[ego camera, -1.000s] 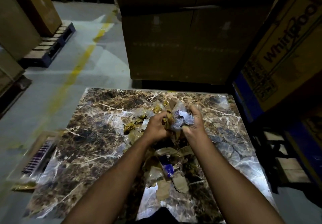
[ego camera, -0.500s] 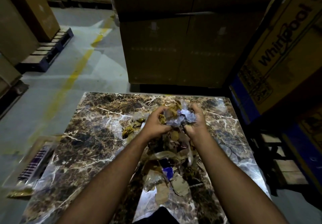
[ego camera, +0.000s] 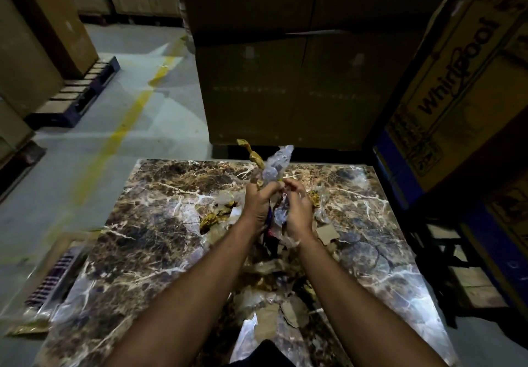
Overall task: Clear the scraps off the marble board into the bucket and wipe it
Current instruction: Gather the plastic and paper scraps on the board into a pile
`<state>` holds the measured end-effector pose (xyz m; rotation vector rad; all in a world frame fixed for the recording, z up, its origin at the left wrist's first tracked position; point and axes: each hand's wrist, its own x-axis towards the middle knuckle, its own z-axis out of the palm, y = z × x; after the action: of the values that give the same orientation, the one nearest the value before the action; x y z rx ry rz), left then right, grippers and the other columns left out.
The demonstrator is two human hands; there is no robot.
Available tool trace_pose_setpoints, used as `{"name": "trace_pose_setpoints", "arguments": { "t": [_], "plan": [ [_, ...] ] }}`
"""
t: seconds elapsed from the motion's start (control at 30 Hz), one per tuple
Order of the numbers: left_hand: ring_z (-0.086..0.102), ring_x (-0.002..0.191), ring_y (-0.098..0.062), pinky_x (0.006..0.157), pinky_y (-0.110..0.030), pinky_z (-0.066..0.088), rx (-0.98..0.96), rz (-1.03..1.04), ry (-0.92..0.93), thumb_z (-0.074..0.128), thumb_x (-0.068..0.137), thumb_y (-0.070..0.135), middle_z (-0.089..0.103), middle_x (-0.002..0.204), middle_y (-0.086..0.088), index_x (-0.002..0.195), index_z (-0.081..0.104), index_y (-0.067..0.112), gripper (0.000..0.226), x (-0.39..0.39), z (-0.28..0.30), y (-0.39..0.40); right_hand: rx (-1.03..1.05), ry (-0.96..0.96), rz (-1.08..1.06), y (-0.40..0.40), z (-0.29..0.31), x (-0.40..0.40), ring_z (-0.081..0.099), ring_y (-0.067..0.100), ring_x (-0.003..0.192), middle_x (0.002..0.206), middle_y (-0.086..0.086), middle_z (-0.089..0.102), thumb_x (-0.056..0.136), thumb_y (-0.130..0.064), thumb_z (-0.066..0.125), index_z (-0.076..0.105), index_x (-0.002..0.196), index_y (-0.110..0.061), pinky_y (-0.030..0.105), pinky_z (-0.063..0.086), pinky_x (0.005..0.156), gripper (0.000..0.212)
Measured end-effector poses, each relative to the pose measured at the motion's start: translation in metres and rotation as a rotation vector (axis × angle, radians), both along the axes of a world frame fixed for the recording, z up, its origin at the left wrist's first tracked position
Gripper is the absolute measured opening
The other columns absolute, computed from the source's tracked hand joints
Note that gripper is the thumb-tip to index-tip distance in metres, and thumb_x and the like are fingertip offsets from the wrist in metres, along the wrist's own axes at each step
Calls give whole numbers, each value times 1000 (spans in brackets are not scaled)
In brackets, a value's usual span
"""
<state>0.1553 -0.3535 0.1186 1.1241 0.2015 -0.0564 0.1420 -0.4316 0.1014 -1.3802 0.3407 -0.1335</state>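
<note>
A brown marble board (ego camera: 148, 241) with white veins lies in front of me. My left hand (ego camera: 258, 205) and my right hand (ego camera: 297, 209) are raised together over its middle, both gripping a bunch of scraps (ego camera: 274, 166) of clear plastic and yellow-brown paper that sticks up above my fingers. More loose scraps (ego camera: 285, 306), torn cardboard and plastic film, lie on the board below and beside my wrists. A yellow scrap (ego camera: 213, 219) lies left of my left hand. No bucket is in view.
Tall cardboard boxes (ego camera: 285, 81) stand right behind the board, and a printed carton (ego camera: 457, 81) stands on the right. A flat packet (ego camera: 54, 275) lies on the concrete floor at the board's left edge. Pallets with boxes (ego camera: 74, 92) line the far left.
Both hands have lifted the bunch of scraps higher off the board and drawn closer together; the scraps now stick up above the fingers.
</note>
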Motion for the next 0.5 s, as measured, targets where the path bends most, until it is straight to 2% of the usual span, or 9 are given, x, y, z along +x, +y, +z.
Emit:
{"name": "trace_pose_setpoints", "arguments": {
  "t": [0.07,0.13,0.2,0.23,0.3,0.37,0.43,0.5],
  "plan": [
    [70,90,-28,82,-42,56,-17,4,15,71,87,11,76,87,-5,93,67,12,7,-2,1,-5,79,-8,34,2,3,0,64,19,115,129,7,65,106,-12,42,65,115,-23,24,55,87,27],
    [71,98,-23,86,-38,56,42,-22,-34,62,96,12,78,94,3,99,71,18,11,-2,-5,-8,115,-50,89,3,4,0,61,10,119,136,-2,61,106,-30,46,59,131,-29,27,53,94,28],
    [70,104,-17,89,-35,55,129,-55,-79,55,101,20,77,101,7,104,72,26,18,-3,-7,-9,58,-60,157,3,3,-1,57,1,119,144,-8,54,101,-43,54,48,146,-29,18,51,93,47],
    [70,104,-15,88,-34,56,166,-66,-84,51,104,28,76,102,9,105,71,31,20,-4,-7,-8,39,-52,184,2,3,-2,55,2,122,148,-6,50,95,-48,61,45,150,-27,19,49,95,60],
    [68,103,-14,82,-27,58,143,-91,-49,40,105,45,73,105,7,109,67,31,30,-7,-1,-7,14,-38,231,1,3,-1,50,10,133,153,-1,47,77,-60,76,46,149,-25,29,46,106,86],
    [66,107,-15,77,-24,58,15,-102,38,32,94,65,69,116,-2,124,62,23,60,-9,6,-7,-36,-51,252,-3,4,0,49,15,134,146,-2,53,75,-50,81,49,148,-22,32,44,108,85],
    [66,114,-24,82,-31,59,-102,-125,87,31,81,78,68,125,-11,133,60,16,86,-9,13,-5,-63,-66,244,-5,6,3,58,13,124,131,-7,61,83,-28,79,53,143,-21,24,51,98,66],
    [66,116,-29,90,-38,58,-127,-165,114,29,76,83,68,126,-16,132,62,14,95,-8,19,-1,-62,-75,236,-9,8,6,66,13,114,121,-6,68,84,-20,81,61,131,-27,20,56,87,51]
  ]
}}
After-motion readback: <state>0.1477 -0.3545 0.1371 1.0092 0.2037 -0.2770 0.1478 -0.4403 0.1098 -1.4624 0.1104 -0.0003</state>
